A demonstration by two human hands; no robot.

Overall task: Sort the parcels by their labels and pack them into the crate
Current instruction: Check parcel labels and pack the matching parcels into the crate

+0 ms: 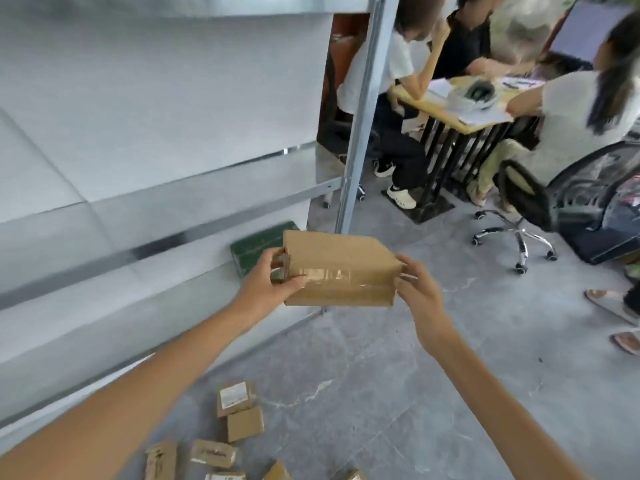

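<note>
Here, both hands hold one brown box [341, 268] up in the air, roughly level, its long side across the view. The left hand [273, 282] grips the box's left end. Its fingers curl round the end flap, and its thumb lies on the near face, at the clear tape [332, 273] that runs the length of the box. The right hand [417, 289] grips the right end, with its fingers curled round the corner there. Both forearms reach in from below the box.

Just behind the box's left end, a flat green case [258, 249] lies at the foot of a metal rack [207, 223]. The box overlaps the case's right corner in view, and whether they touch cannot be told. The rack's upright post [360, 133] rises behind the box, above its middle. Left of the box the rack's pale shelves stretch away, blurred.

Well below the box, on the grey floor [381, 375], the small brown parcels [245, 424] lie scattered. The one nearest the box shows a white label face up, its print too small to read. Some of the others bear labels too.

Above and to the right of the box, well apart from it, people [377, 71] sit round a yellow table [446, 109]. A black swivel chair [523, 202] stands on the floor right of the box.
</note>
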